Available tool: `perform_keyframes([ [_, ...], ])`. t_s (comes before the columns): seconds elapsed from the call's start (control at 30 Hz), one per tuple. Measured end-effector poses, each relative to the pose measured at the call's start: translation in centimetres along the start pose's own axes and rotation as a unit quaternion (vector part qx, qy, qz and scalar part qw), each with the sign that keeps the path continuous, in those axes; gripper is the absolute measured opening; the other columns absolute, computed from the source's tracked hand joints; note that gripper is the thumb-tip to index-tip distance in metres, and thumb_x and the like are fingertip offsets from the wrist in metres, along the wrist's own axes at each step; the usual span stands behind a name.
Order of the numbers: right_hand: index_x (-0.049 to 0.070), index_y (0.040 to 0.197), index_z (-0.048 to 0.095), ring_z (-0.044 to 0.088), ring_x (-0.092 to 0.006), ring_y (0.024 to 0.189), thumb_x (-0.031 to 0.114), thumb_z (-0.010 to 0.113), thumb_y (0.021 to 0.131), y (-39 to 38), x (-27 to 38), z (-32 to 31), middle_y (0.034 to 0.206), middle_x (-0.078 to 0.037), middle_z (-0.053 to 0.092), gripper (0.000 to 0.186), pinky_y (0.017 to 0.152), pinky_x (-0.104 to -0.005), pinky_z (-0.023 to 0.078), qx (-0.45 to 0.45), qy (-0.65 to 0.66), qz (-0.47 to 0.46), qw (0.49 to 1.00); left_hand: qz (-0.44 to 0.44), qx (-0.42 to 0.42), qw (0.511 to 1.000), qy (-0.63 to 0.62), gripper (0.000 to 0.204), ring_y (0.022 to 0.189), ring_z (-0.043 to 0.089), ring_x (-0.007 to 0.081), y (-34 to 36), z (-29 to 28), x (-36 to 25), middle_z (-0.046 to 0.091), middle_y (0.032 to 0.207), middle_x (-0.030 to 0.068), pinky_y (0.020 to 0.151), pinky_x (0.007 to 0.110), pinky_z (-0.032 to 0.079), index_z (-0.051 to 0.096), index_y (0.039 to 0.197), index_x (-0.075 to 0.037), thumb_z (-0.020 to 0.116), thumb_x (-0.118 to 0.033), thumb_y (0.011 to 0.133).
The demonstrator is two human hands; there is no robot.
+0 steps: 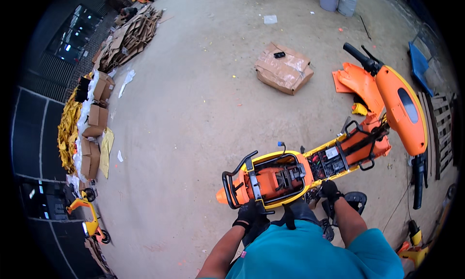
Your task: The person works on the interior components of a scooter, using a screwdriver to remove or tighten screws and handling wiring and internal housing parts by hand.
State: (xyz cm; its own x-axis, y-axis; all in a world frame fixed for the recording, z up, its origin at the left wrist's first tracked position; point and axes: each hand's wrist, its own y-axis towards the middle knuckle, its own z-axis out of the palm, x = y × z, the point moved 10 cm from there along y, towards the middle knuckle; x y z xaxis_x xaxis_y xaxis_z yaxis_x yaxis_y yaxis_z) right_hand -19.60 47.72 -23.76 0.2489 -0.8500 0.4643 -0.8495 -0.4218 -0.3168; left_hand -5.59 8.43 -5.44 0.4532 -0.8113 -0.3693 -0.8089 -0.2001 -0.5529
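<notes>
At lower centre, left hand (248, 213): black-gloved, by the black tubular rail (227, 188); I can't tell its grip.
Right hand (331, 191): likewise gloved, at the yellow frame edge (345, 173); grip unclear.
Scooter (306, 170): orange-yellow, part-stripped, on grey concrete floor (184, 124); I judge it heavy, stiff; I'd take rail or farther, orange-housed handlebar (393, 104).

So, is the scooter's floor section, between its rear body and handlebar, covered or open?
Open: on the scooter, no panel covers that section; black components sit exposed between yellow rails.
</notes>
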Motion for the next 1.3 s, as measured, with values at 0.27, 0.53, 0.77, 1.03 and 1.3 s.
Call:
perform_keyframes([
  [0.27,0.007,0.091,0.060,0.065,-0.0350,0.069,0.026,0.085,0.061,2.0,5.0,-4.8,0.071,-0.014,0.064,0.043,0.058,-0.0438,0.051,0.040,0.106,-0.062,0.992,-0.021,0.020,0.996,-0.084,0.032,0.095,0.064,0.0401,0.5,0.4,1.7,0.067,0.097,0.0200,0.082,0.049,0.050,0.059,0.105,-0.011,0.057,-0.038,0.088],
  [0.53,0.005,0.103,0.058,0.064,-0.0355,0.075,0.024,0.075,0.078,6.0,16.7,-13.3,0.079,-0.017,0.064,0.036,0.064,-0.0429,0.051,-0.027,0.214,-0.103,0.971,0.025,-0.039,0.990,-0.135,0.033,0.097,0.063,0.0400,0.1,-0.3,1.0,0.065,0.103,0.0195,0.083,0.048,0.050,0.059,0.113,-0.012,0.063,-0.027,0.085],
  [0.77,0.003,0.101,0.055,0.068,-0.0269,0.082,0.022,0.044,0.101,7.3,27.2,-7.7,0.090,-0.016,0.066,0.022,0.073,-0.0390,0.057,0.088,0.412,-0.128,0.898,0.062,-0.173,0.970,-0.162,0.027,0.086,0.061,0.0365,-1.3,-2.3,1.1,0.060,0.091,0.0184,0.073,0.042,0.049,0.060,0.107,-0.006,0.067,-0.012,0.081],
  [1.03,0.002,0.110,0.053,0.068,-0.0253,0.089,0.024,0.050,0.100,2.9,31.8,1.0,0.100,-0.015,0.064,0.025,0.077,-0.0363,0.059,0.232,0.727,0.181,0.621,0.061,-0.143,0.979,-0.134,0.035,0.094,0.060,0.0369,-1.9,-3.3,0.5,0.060,0.097,0.0184,0.080,0.043,0.048,0.057,0.115,-0.003,0.065,-0.007,0.081],
  [1.3,0.000,0.108,0.053,0.069,-0.0260,0.085,0.018,0.048,0.099,1.7,32.0,4.1,0.098,-0.016,0.064,0.021,0.072,-0.0372,0.060,0.250,0.707,0.201,0.630,0.041,-0.146,0.982,-0.115,0.031,0.092,0.061,0.0367,-2.3,-3.7,0.2,0.062,0.095,0.0177,0.078,0.043,0.049,0.058,0.112,-0.003,0.064,-0.005,0.081],
])
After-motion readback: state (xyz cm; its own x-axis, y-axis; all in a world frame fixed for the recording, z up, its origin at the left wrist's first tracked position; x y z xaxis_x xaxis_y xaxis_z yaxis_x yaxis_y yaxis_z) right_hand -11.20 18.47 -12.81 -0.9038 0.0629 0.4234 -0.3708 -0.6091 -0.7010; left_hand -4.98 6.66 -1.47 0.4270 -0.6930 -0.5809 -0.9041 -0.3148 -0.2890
